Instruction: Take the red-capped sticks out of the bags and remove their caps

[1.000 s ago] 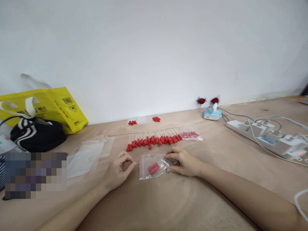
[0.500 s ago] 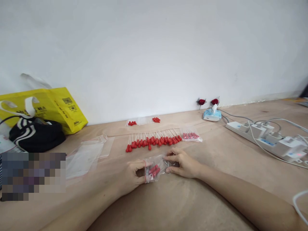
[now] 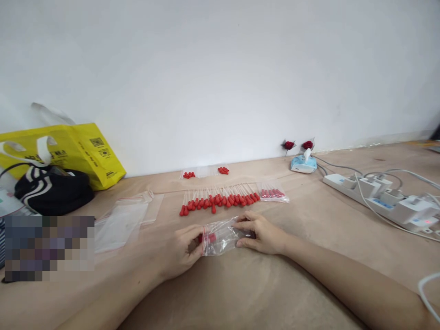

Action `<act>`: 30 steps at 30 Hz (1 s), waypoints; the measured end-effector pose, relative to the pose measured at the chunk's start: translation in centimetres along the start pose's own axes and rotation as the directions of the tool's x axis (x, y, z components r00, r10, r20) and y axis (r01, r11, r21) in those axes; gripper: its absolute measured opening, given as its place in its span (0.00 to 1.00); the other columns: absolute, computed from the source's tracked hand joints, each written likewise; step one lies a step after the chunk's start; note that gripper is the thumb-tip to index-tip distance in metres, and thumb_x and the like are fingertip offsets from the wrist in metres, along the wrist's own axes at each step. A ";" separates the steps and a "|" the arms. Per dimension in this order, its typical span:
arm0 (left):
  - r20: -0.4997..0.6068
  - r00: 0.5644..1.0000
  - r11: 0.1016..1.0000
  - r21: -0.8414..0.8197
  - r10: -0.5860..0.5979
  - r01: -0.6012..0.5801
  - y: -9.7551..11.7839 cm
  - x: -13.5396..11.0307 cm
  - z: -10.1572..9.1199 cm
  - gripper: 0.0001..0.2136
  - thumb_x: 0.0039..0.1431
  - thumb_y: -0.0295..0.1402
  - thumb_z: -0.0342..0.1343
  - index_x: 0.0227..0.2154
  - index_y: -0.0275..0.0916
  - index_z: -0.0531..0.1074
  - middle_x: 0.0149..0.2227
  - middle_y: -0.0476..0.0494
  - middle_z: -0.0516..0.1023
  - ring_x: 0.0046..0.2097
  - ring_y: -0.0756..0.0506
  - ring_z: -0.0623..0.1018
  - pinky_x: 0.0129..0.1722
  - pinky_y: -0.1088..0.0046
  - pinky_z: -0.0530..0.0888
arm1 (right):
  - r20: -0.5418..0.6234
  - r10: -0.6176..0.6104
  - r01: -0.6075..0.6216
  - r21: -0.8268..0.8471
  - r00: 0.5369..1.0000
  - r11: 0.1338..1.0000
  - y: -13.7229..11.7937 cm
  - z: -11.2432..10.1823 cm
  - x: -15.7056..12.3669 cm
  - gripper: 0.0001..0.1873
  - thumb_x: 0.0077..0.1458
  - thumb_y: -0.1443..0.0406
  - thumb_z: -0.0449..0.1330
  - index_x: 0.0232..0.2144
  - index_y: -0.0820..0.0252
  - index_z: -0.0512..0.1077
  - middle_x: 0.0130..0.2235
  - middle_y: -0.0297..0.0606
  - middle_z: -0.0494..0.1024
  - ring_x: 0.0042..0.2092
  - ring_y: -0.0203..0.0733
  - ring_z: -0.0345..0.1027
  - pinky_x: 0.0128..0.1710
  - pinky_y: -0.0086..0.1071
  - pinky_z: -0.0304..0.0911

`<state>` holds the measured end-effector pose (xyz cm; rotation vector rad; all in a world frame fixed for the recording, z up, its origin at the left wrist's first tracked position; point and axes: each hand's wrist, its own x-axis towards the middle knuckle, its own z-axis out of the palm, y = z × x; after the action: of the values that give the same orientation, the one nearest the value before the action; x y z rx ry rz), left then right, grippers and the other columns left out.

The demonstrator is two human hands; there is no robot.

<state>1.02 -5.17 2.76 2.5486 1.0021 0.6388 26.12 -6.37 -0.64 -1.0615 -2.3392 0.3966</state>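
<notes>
Tbh lots of open tabletop (image 3: 227, 293) on the near side btwn the forearms (image 3: 343, 278), so a hand cd slide in there np. Fwd, the row of red-tipped sticks (image 3: 225, 201) is in the way just past the clear bag (image 3: 222, 240); flat plastic bags (image 3: 118, 224) block L, power strip (image 3: 381, 203) R.

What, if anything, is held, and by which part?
The bag, by its plain end, in the right hand. The left hand is at its red-lined edge; whether it grips that or the red pieces cannot be told.
</notes>
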 end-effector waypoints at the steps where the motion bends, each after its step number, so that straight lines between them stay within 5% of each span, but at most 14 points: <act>1: -0.008 1.000 1.000 0.001 -0.007 0.007 -0.2 -0.2 -0.5 0.10 0.55 0.32 0.46 0.35 0.40 0.72 0.32 0.44 0.75 0.32 0.48 0.73 0.33 0.74 0.70 | 0.003 0.003 -0.003 0.004 1.000 1.000 0.0 0.0 0.0 0.23 0.49 0.56 0.58 0.47 0.59 0.68 0.43 0.44 0.68 0.44 0.42 0.62 0.46 0.36 0.59; 6: -0.011 0.995 0.996 0.003 0.094 -0.094 -1.0 -1.2 -1.6 0.11 0.57 0.30 0.46 0.37 0.40 0.72 0.35 0.45 0.75 0.36 0.49 0.74 0.37 0.75 0.70 | 0.008 0.002 -0.002 0.008 1.000 1.000 0.0 0.0 0.0 0.23 0.49 0.55 0.58 0.46 0.59 0.69 0.43 0.44 0.68 0.44 0.43 0.62 0.45 0.37 0.60; 12: -0.032 0.989 0.990 0.013 0.141 -0.141 -0.5 -0.6 0.7 0.11 0.53 0.30 0.50 0.39 0.42 0.73 0.38 0.44 0.76 0.39 0.48 0.74 0.40 0.73 0.71 | -0.004 0.005 -0.005 0.005 1.000 1.000 0.1 0.1 0.0 0.23 0.49 0.55 0.58 0.46 0.59 0.68 0.43 0.44 0.69 0.44 0.43 0.62 0.46 0.37 0.59; 16: -0.030 0.999 0.998 0.063 0.023 -0.021 -0.6 -0.3 1.5 0.09 0.52 0.30 0.49 0.33 0.39 0.74 0.27 0.47 0.75 0.30 0.49 0.72 0.32 0.74 0.70 | -0.001 0.005 -0.005 0.001 1.000 1.000 0.1 0.1 0.1 0.23 0.49 0.55 0.57 0.46 0.59 0.68 0.42 0.43 0.69 0.44 0.43 0.62 0.45 0.37 0.59; 19: -0.065 0.996 0.996 0.063 -0.063 0.067 -1.1 -0.8 0.8 0.09 0.51 0.30 0.48 0.33 0.37 0.73 0.28 0.46 0.74 0.30 0.49 0.72 0.31 0.75 0.70 | 0.012 0.010 -0.010 -0.013 1.000 1.000 0.0 0.0 0.1 0.23 0.49 0.55 0.57 0.46 0.59 0.69 0.42 0.43 0.69 0.44 0.43 0.62 0.46 0.37 0.59; 26: 0.165 0.974 0.983 0.121 -0.154 0.135 -1.2 -1.6 -2.8 0.11 0.50 0.29 0.48 0.34 0.40 0.73 0.33 0.47 0.74 0.33 0.49 0.73 0.33 0.75 0.69 | 0.022 0.011 -0.011 -0.023 1.000 1.000 0.0 0.0 0.0 0.22 0.49 0.55 0.57 0.45 0.59 0.70 0.42 0.43 0.69 0.44 0.43 0.62 0.46 0.38 0.58; 30: 0.188 0.960 0.972 0.150 -0.208 0.181 -0.7 -0.9 -2.7 0.10 0.49 0.33 0.49 0.32 0.39 0.72 0.32 0.46 0.73 0.33 0.48 0.72 0.34 0.74 0.68 | 0.020 0.007 -0.006 -0.017 1.000 1.000 0.0 0.0 0.1 0.21 0.50 0.55 0.57 0.44 0.60 0.70 0.42 0.44 0.69 0.43 0.43 0.62 0.45 0.38 0.58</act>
<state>-1.35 -4.92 4.47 2.5192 1.2372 0.2604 26.10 -6.30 -0.63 -1.0780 -2.3610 0.3920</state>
